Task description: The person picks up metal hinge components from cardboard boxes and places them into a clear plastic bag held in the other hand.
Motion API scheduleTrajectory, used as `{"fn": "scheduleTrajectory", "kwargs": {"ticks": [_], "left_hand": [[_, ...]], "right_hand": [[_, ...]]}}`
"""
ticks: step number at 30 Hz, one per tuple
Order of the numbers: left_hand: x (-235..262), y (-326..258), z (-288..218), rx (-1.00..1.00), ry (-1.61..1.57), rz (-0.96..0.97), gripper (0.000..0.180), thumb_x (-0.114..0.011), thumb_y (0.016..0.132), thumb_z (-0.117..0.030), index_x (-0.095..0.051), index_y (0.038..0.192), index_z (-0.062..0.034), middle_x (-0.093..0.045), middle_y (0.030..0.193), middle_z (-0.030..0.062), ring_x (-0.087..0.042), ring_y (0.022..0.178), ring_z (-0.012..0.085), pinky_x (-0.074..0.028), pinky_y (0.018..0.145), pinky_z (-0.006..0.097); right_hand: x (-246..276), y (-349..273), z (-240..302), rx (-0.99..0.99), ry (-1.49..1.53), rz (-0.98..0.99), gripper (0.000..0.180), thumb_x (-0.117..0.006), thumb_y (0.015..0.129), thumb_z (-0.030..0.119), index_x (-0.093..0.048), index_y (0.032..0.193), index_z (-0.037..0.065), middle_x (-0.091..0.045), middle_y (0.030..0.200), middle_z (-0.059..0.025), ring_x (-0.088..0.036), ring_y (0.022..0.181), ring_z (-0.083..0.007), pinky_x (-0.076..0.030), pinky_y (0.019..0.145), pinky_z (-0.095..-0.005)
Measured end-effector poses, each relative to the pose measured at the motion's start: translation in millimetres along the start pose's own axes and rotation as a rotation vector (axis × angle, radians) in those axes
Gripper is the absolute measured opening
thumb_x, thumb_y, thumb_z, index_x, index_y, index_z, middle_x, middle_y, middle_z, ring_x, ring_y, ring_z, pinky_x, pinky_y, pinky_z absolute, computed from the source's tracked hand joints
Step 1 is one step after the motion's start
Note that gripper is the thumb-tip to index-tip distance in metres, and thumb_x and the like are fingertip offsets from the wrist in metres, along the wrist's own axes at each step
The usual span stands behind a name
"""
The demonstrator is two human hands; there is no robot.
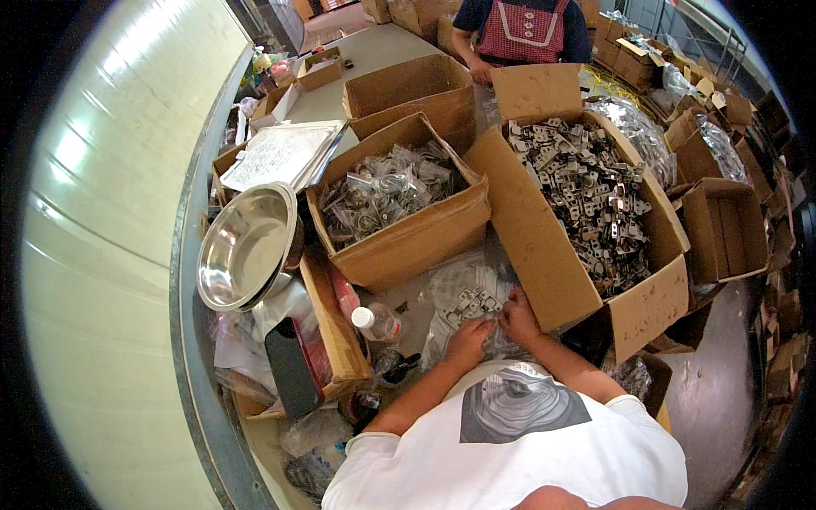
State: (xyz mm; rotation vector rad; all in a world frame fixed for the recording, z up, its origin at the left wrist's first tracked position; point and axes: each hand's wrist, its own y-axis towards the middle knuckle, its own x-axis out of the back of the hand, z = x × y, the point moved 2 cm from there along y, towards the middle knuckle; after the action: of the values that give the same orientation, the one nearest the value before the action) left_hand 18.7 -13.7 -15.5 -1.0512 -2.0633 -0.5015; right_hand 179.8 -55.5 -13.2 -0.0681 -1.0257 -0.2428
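Note:
A clear plastic bag (pixel 438 297) lies on the table in front of me, with several small metal brackets (pixel 473 303) in or on it. My left hand (pixel 468 342) is closed at the bag's near side, fingers curled on the plastic. Close beside it, my right hand (pixel 518 319) is also closed on the bag, near the corner of a large carton. That open carton (pixel 544 255) holds a heap of similar metal brackets (pixel 586 195). Both sets of fingertips are small and partly hidden.
Left of the bag stand a white-capped bottle (pixel 364 319) and a box with a dark phone-like slab (pixel 293 365). Steel bowls (pixel 246 246) rest above it. Another carton (pixel 408 246) holds small bagged parts. Across the table is a person in a checked apron (pixel 523 30).

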Motion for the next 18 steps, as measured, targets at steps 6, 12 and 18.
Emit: {"fn": "scheduleTrajectory", "kwargs": {"ticks": [6, 12, 18], "left_hand": [[17.2, 3.5, -19.7, 0.237, 0.157, 0.036, 0.032, -0.054, 0.078, -0.006, -0.061, 0.109, -0.0093, -0.047, 0.129, 0.0138, -0.046, 0.117, 0.0343, -0.042, 0.095, 0.043], [-36.6, -3.4, 37.0, 0.045, 0.340, 0.007, 0.035, -0.053, 0.080, -0.007, -0.057, 0.115, -0.0070, -0.037, 0.140, 0.0163, -0.033, 0.129, 0.0386, -0.036, 0.103, 0.043], [-12.3, -4.6, 20.6, -0.012, 0.087, -0.047, 0.042, -0.049, 0.082, -0.004, -0.051, 0.124, -0.0032, -0.037, 0.142, 0.0136, -0.031, 0.133, 0.0319, -0.031, 0.107, 0.040]], "right_hand": [[-9.4, -7.4, -5.8, 0.108, -0.089, -0.183, 0.035, -0.058, 0.076, 0.003, -0.061, 0.110, 0.002, -0.043, 0.123, -0.0262, -0.049, 0.107, -0.0426, -0.043, 0.091, -0.0421], [106.8, -38.8, 98.8, 0.468, 0.279, 0.418, 0.037, -0.059, 0.084, 0.012, -0.056, 0.120, 0.007, -0.045, 0.126, -0.0232, -0.054, 0.104, -0.0379, -0.046, 0.087, -0.0400], [242.7, 16.1, 44.6, -0.187, -0.153, 0.004, 0.030, -0.060, 0.083, 0.032, -0.062, 0.081, 0.002, -0.062, 0.085, -0.0166, -0.061, 0.085, -0.0327, -0.049, 0.073, -0.0410]]}}
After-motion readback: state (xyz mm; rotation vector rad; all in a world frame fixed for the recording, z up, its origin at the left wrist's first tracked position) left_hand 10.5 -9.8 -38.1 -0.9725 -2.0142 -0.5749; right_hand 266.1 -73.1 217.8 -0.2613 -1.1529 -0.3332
